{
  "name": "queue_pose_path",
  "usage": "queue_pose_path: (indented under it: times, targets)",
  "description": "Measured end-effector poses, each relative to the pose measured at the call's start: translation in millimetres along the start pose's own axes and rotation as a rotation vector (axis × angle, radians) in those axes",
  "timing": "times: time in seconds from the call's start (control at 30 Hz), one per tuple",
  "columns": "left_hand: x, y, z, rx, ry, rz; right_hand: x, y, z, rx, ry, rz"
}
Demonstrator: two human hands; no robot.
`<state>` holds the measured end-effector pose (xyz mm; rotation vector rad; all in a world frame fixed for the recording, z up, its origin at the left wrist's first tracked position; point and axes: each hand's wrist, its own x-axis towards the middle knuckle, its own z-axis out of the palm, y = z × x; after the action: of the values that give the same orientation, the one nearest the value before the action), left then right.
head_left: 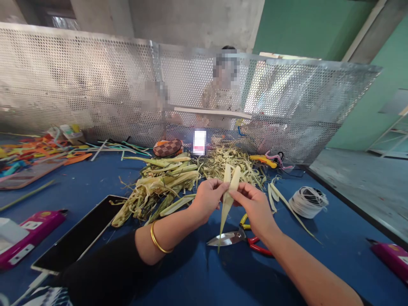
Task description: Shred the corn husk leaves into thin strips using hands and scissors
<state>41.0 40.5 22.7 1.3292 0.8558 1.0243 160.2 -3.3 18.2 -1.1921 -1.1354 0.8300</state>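
Two pale green corn husk strips point(227, 205) cross in a narrow V, pinched between my fingers above the table. My left hand point(208, 196) grips them from the left, thumb and forefinger closed. From the right, my right hand point(253, 206) pinches the same strips, its thumb on the front. Their joined lower end tapers to a point hanging down over the scissors point(228, 239), which lie on the blue table with red and yellow handles. Behind my left hand is a heap of corn husks point(162, 182); shredded husk pieces point(234, 159) are piled beyond both hands.
A spool of white cord point(308, 202) stands at right. Left lie a black tablet point(81, 231) and a magenta power strip point(35, 236). A lit phone point(199, 142) and a checkered pouch point(168, 147) are before the perforated metal screen point(121, 89); a person sits behind it.
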Motion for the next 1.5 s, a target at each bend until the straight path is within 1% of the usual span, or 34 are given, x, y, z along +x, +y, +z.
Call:
queue_pose_path:
  times: [0.07, 0.2, 0.3, 0.47, 0.53, 0.63, 0.7, 0.87, 0.93, 1.07, 1.17, 1.3, 1.43, 1.5]
  targets:
    - [0, 0, -0.3, 0.002, -0.028, -0.023, 1, 1, 0, 0.049, -0.007, 0.034]
    - [-1, 0, 1.1, -0.075, -0.107, -0.072, 3, 5, -3, 0.101, 0.056, 0.012]
    - [-1, -1, 1.9, -0.138, -0.103, -0.079, 4, 8, -4, 0.102, 0.065, 0.0]
    - [1, -1, 0.7, -0.17, -0.067, -0.069, 4, 6, -3, 0.086, 0.114, -0.098]
    - [2, 1, 0.1, -0.148, -0.055, -0.05, 3, 3, -2, 0.097, 0.099, -0.087]
    - [2, 3, -0.2, -0.105, -0.023, -0.013, 1, -1, 0, 0.095, 0.017, 0.016]
    - [1, 5, -0.2, -0.095, -0.032, -0.013, 1, 0, 0, 0.098, -0.014, 0.057]
    - [-3, 5, 0.8, -0.124, -0.124, -0.08, 4, 8, -3, 0.1, 0.05, -0.001]
    - [-3, 4, 1.1, -0.144, -0.131, -0.094, 5, 10, -4, 0.079, 0.053, -0.016]
    - [-1, 3, 1.0, -0.193, -0.088, -0.138, 4, 8, -4, -0.015, 0.079, -0.109]
    - [1, 2, 0.2, -0.204, -0.069, -0.144, 2, 5, -4, -0.096, 0.099, -0.192]
    - [4, 2, -1.7, -0.201, -0.02, -0.145, -6, -1, -5, -0.145, 0.067, -0.315]
    - [10, 2, -4.3, -0.227, 0.059, -0.174, -18, -9, -6, -0.199, 0.053, -0.483]
    - [13, 2, -6.2, -0.252, 0.113, -0.204, -25, -12, -7, -0.206, 0.009, -0.594]
